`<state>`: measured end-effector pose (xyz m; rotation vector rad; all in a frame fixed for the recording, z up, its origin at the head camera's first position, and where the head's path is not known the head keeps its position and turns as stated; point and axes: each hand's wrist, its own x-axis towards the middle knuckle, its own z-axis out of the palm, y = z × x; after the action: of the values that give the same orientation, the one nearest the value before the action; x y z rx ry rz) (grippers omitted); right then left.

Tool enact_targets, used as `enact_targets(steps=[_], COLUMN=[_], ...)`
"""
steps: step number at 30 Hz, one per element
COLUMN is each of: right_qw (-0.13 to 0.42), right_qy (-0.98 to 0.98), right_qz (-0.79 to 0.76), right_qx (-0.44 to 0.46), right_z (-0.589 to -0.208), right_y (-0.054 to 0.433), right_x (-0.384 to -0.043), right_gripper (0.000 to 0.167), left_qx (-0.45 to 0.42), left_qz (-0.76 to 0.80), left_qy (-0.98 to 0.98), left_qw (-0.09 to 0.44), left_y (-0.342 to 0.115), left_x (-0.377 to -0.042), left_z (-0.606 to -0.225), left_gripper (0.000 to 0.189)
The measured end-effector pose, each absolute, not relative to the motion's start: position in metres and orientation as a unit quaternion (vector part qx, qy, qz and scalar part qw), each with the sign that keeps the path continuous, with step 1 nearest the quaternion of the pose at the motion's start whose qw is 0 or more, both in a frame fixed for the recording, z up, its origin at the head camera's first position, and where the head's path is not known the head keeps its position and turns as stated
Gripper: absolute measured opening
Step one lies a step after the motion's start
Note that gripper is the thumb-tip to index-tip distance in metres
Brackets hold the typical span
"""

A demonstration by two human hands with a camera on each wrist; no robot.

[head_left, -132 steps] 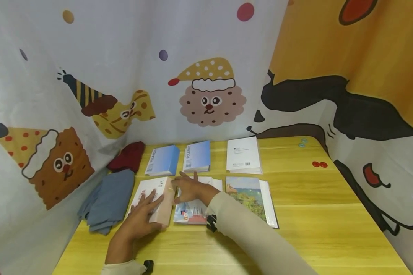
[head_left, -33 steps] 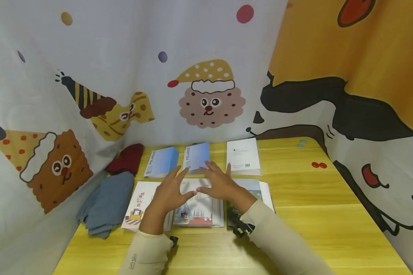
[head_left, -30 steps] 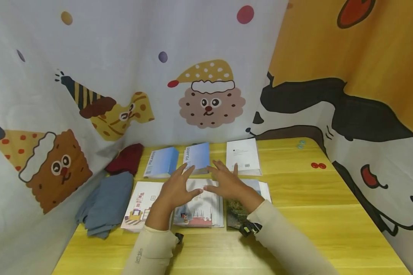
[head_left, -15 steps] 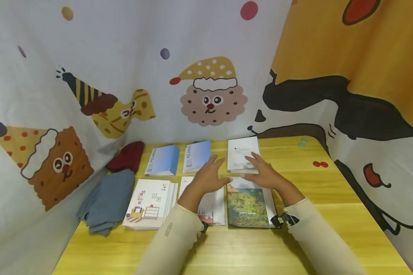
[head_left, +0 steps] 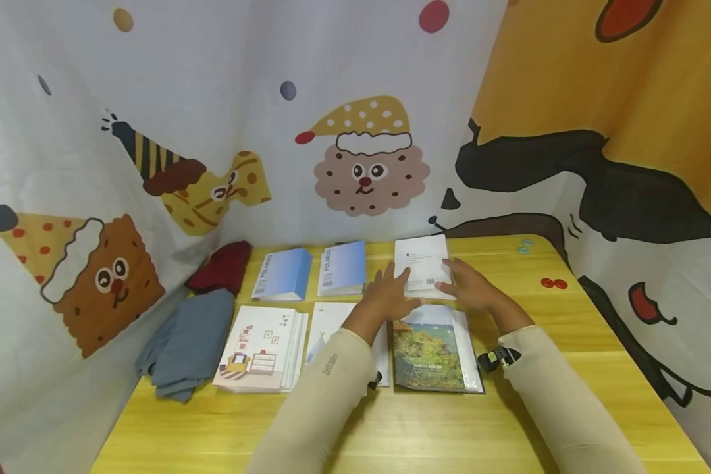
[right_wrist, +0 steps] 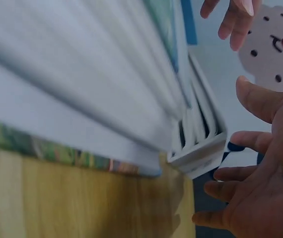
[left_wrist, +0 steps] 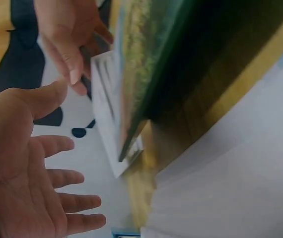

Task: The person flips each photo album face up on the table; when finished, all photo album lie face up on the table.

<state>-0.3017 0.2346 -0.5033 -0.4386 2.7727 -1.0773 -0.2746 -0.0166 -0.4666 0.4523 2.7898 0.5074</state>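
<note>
My left hand reaches over the far end of a photo album with a painted garden cover, fingers spread. My right hand is at the right side of a white album behind it. The left fingertips overlap the white album's lower left corner in the head view. In the left wrist view the left hand has straight fingers and an open palm, gripping nothing. The right hand is likewise spread in the right wrist view, beside the white album's page edges.
Two blue albums marked POLAROID lie in the back row. A white album with a room drawing and another white album, partly behind the left sleeve, lie in front. Folded grey cloth, dark red cloth and red buttons are on the table.
Both hands moved right, from the left and middle front albums to the painted album, then forward to the back white one. The left front album's right side now shows page edges instead of its spine.
</note>
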Motion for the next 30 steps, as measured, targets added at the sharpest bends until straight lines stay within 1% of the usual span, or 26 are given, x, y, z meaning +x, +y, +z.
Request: enact_targets(steps=[4, 10, 15, 24, 30], right_qw=[0.076, 0.094, 0.107, 0.122, 0.109], right_qy=[0.918, 0.917, 0.912, 0.907, 0.889], right_qz=[-0.362, -0.362, -0.374, -0.389, -0.434], right_qx=[-0.145, -0.138, -0.134, -0.11, -0.098], right_z=[-0.51, -0.514, -0.519, -0.519, -0.511], right_y=[0.239, 0.246, 0.246, 0.244, 0.243], right_x=[-0.312, -0.318, -0.321, -0.314, -0.305], right_gripper=[0.081, 0.082, 0.084, 0.078, 0.078], left_qx=[0.16, 0.167, 0.166, 0.191, 0.2], left_qz=[0.166, 0.165, 0.179, 0.183, 0.223], left_qy=[0.961, 0.956, 0.946, 0.931, 0.92], left_qw=[0.153, 0.177, 0.212, 0.252, 0.251], left_y=[-0.007, 0.009, 0.016, 0.017, 0.015], left_x=[-0.281, -0.284, -0.281, -0.279, -0.281], left_z=[-0.473, -0.478, -0.479, -0.481, -0.48], left_gripper=[0.082, 0.083, 0.086, 0.093, 0.091])
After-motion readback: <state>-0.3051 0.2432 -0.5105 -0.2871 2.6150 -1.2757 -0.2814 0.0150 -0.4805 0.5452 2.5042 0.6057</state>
